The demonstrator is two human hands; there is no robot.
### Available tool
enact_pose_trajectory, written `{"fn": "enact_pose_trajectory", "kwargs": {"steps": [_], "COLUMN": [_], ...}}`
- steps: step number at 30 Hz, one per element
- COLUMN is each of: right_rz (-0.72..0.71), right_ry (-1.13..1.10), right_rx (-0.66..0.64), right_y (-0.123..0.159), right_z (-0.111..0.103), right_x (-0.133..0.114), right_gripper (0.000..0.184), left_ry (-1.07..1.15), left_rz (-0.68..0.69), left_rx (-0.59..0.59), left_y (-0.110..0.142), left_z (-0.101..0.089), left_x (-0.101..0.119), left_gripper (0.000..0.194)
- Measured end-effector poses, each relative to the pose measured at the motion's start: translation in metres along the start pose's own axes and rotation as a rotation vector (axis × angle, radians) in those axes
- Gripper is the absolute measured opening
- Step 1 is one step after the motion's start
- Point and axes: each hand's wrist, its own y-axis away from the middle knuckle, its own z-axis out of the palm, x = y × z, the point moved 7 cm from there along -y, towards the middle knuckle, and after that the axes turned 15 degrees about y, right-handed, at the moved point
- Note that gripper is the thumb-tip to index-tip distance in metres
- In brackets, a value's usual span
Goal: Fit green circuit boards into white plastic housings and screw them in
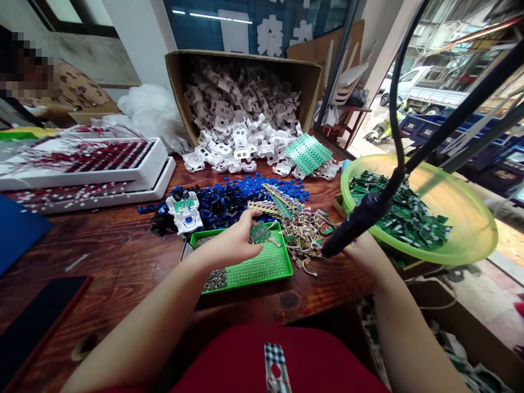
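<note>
My left hand (233,243) rests over a green perforated tray (270,267), its fingers pinched on a small green circuit board (260,233). A heap of small metal screws (216,279) lies in the tray's near left corner. My right hand (364,248) is wrapped round the black handle of an electric screwdriver (356,224), whose cable runs up and away; its tip points left toward a tangle of small wired boards (303,234). A white plastic housing with a blue centre (186,214) lies left of the tray.
Blue plastic parts (245,194) are heaped behind the tray. A tipped cardboard box (241,103) spills white housings. A yellow-green basin (470,218) with green boards sits right. White trays (82,164) of red parts, a dark phone (36,322) and another person are at left.
</note>
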Motion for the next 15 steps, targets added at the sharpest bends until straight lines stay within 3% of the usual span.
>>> {"fn": "enact_pose_trajectory", "kwargs": {"steps": [4,9,15], "right_rz": [-0.075,-0.264,-0.323], "right_ry": [-0.128,-0.213,-0.226], "right_rx": [-0.18,-0.481,-0.6], "right_y": [-0.014,-0.036,-0.051], "right_z": [0.021,0.044,0.053], "right_x": [-0.005,-0.033,-0.057], "right_gripper": [0.048,0.043,0.042], "left_ry": [0.168,0.256,0.333], "left_rz": [-0.047,-0.027,-0.008], "left_rx": [-0.076,-0.117,-0.173], "left_y": [0.003,-0.01,-0.02], "left_z": [0.018,0.025,0.022], "left_x": [-0.005,-0.002,0.001], "left_gripper": [0.069,0.066,0.056]}}
